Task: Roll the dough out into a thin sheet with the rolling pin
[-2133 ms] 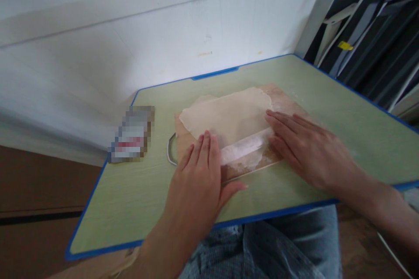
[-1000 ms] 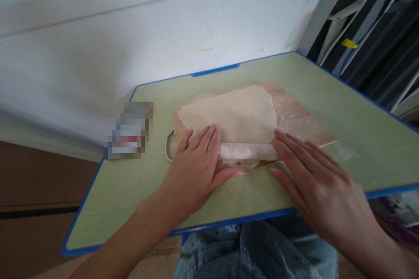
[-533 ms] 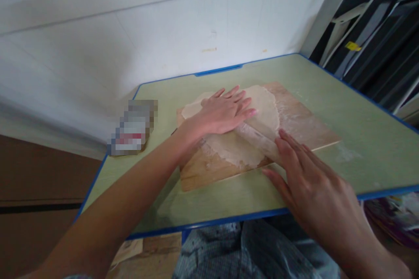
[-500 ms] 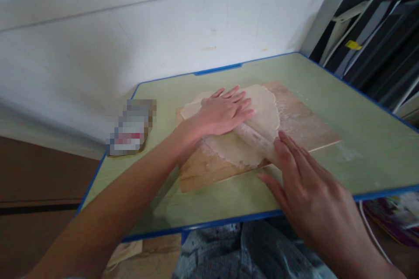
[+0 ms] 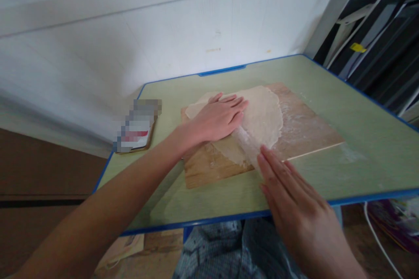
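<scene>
In the head view, my only feed, I have the left hand [image 5: 225, 115] laid flat at the centre of the frame, fingers stretched out and clenched on nothing, covering the far end of the floured rolling pin [image 5: 247, 141]. The right hand [image 5: 291, 192], lower right of centre, rests on the near end with straight fingers held together; I read no wrapped grasp, though what its palm touches is hidden from me. The pin slants across the sheet of dough [image 5: 265, 111] mid-frame, and I judge one hand sits at each end so that pressure spreads evenly and the pin can turn under loose palms. The dough lies on a wooden board [image 5: 203, 172], probably to keep it off the green desk [image 5: 327, 91]; the white dusting on the board's right part likely guards against sticking. At the left of the frame a pixelated item [image 5: 137, 126] sits near the desk's edge, well apart from the board, presumably out of the way
</scene>
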{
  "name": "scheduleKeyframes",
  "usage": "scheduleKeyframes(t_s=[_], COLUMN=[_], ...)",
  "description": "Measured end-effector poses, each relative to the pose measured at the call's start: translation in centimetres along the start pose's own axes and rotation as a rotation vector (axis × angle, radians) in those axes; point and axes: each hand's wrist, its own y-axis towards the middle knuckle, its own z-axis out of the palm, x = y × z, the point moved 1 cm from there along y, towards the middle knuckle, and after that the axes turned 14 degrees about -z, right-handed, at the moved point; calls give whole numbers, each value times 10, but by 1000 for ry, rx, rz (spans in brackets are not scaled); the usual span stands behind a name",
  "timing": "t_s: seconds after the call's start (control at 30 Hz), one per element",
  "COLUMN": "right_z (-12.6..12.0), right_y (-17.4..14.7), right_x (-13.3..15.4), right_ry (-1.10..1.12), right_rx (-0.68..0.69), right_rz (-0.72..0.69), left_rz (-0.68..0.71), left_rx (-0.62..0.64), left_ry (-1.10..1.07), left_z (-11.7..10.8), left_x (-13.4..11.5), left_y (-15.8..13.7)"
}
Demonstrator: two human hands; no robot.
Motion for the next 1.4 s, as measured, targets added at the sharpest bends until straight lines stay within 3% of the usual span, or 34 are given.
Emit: scheduleKeyframes(t_s=[0.17,0.3,0.63,0.77,0.87,1.0,1.1,1.3,1.4], right_z=[0,1,-5,-6,-3,1,0,1,0], right_y=[-11,-9,-1,1,2,0,-5,-12,-10], right_x=[-45,-52,6,9,14,18,5,-37,-40], right_ry=[134,128,-206,-204,-166,-44,55,143,142], right_rx=[-11,-32,97,127,112,31,-10,-18,-9], right_rz=[174,192,-13,-118,-187,-125,-13,186,242], left_rz=[-17,-37,73,68,48,37,8,11,-2], left_rx=[136,183,23,-49,-37,-17,8,123,138], left_ry=[-8,7,35,-14,-50,-87,-60,-68,-56], left_z=[-6,-8,-3,1,2,1,0,-5,-6], left_x=[-29,-39,-12,-3,6,10,-1,-44,-54], left_y=[43,59,10,-6,-19,-27,-10,58,69])
